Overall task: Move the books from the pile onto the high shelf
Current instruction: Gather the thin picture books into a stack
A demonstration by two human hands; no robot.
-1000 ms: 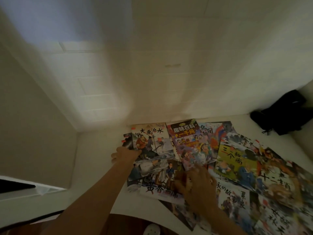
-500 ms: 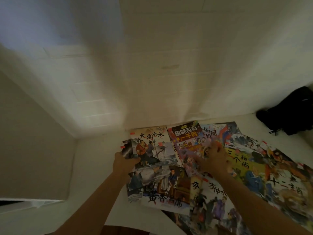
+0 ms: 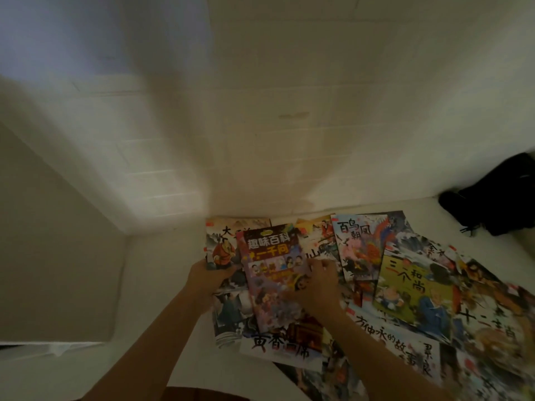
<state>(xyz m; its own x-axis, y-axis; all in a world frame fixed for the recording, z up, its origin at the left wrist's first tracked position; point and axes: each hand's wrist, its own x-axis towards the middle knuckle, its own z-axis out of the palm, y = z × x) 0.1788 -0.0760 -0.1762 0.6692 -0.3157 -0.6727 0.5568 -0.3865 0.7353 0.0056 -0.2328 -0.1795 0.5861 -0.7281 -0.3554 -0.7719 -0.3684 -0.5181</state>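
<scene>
White brick wall [image 3: 260, 117] at back, plain side wall at left; pale flat surface [image 3: 162, 285] below, dim light, carries the spread of books.

Left hand [image 3: 208, 277]: fingers curled round the left edge of a thin picture book with a red-robed figure on a white cover [image 3: 221, 247]. Judged: gripping that edge to gather or steady the stack being collected.

Centre: purple-and-red glossy encyclopedia book with orange title lettering [image 3: 273, 273], lying tilted on top of the red-robed book and the ones beneath it.

Right hand [image 3: 315, 285]: fingers pinch the encyclopedia's right edge, thumb side hidden. Judged: sliding it over onto the left-hand book so both lift together.

Right of hands: loose pile of thin illustrated books [image 3: 434, 328], overlapping and fanned, including a phoenix cover [image 3: 359, 241] and a green cover with monks [image 3: 414, 287]. All lie flat; whether this surface is the shelf or the pile's place, cannot tell.

Far right: black bag with straps [image 3: 498, 195] against the wall, well apart from the hands.

Obstruction: overlapping glossy covers may slip or drag neighbours when lifted.
</scene>
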